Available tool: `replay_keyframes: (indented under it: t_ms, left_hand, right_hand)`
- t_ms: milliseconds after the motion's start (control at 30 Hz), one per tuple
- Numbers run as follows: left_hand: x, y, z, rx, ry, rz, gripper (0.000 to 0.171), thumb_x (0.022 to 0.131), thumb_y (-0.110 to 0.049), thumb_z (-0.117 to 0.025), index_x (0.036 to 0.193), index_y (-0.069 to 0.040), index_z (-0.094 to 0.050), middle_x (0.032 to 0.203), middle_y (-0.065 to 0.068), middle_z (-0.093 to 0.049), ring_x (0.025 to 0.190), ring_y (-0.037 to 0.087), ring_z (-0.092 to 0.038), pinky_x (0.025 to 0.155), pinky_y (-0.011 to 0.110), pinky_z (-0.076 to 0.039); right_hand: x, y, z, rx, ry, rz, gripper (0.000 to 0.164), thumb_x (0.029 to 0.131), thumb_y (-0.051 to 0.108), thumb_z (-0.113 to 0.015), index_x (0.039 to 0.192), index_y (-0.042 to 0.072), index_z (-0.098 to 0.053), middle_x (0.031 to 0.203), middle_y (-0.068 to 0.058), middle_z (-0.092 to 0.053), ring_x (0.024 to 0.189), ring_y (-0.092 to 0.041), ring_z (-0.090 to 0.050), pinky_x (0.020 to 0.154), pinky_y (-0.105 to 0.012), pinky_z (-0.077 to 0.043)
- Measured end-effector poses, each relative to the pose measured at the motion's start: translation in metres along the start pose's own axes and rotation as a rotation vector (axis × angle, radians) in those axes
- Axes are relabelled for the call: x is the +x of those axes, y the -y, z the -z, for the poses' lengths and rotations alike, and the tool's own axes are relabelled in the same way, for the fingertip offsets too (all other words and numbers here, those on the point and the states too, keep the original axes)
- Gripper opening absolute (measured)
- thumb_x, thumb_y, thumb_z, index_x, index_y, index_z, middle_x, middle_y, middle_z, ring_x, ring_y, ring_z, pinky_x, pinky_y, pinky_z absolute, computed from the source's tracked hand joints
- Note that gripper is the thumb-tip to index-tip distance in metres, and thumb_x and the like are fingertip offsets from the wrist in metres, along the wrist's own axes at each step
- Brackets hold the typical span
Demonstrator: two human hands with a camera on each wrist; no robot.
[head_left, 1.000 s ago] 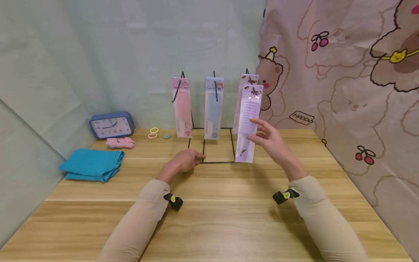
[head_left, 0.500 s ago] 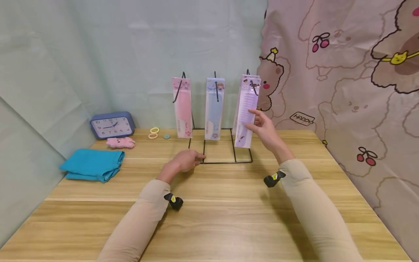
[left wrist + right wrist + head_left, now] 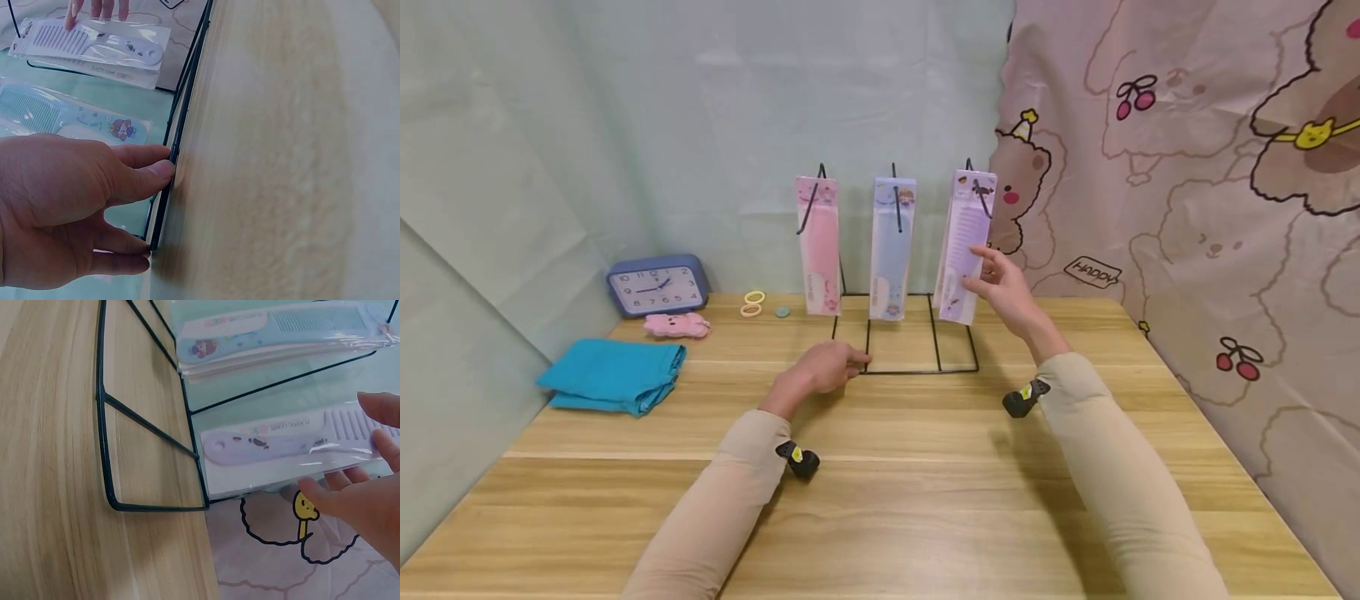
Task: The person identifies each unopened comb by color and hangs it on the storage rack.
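Observation:
A black wire display rack [image 3: 901,372] stands on the table with packaged plastic combs hanging from its hooks. My left hand [image 3: 826,367] holds the front bar of its base, thumb and index finger on the wire in the left wrist view. My right hand [image 3: 1006,292] grips the edge of a purple packaged comb [image 3: 962,250], which hangs on the rightmost hook, in front of another pack. In the right wrist view the comb's handle points at the rack's base. A blue packaged comb [image 3: 891,258] hangs in the middle, and a pink one [image 3: 820,258] at the left.
At the left lie a folded blue cloth [image 3: 613,375] and a pink plush item [image 3: 676,326] before a blue clock [image 3: 657,287]. Two yellowish rings [image 3: 751,311] and a small green disc [image 3: 782,312] lie near the rack. Curtains close off the back and right.
My right hand has moved the purple packaged comb up and back onto the right hook, and it now lines up with the pack behind. The left hand stays on the rack.

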State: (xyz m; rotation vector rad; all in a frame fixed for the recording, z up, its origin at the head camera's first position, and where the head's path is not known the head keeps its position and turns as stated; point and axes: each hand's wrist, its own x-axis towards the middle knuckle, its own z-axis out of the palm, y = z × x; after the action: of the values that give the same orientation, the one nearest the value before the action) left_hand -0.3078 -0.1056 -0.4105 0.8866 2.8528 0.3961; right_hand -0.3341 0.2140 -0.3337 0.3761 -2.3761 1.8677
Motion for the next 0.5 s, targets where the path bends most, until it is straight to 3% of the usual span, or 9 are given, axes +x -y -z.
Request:
replay_keyframes:
  t_ms: [300, 500]
  left_hand:
    - [0.0015, -0.0009, -0.0023, 0.0, 0.011, 0.013, 0.039, 0.1, -0.009, -0.06, 0.139, -0.012, -0.061, 0.139, 0.009, -0.059, 0.129, 0.034, -0.053, 0.108, 0.049, -0.041]
    - [0.0013, -0.0015, -0.0028, -0.009, 0.012, 0.017, 0.039, 0.099, -0.009, -0.061, 0.138, -0.013, -0.061, 0.138, 0.009, -0.06, 0.128, 0.034, -0.054, 0.108, 0.049, -0.042]
  right_hand:
    - [0.0031, 0.0004, 0.0037, 0.008, 0.002, -0.018, 0.059, 0.099, 0.007, -0.061, 0.152, 0.003, -0.036, 0.145, -0.024, -0.042, 0.133, -0.037, -0.046, 0.108, -0.055, -0.04]
    - [-0.0033, -0.0049, 0.0065, 0.022, -0.024, -0.063, 0.057, 0.099, 0.008, -0.062, 0.15, -0.002, -0.039, 0.147, -0.024, -0.042, 0.135, -0.035, -0.043, 0.111, -0.048, -0.039]
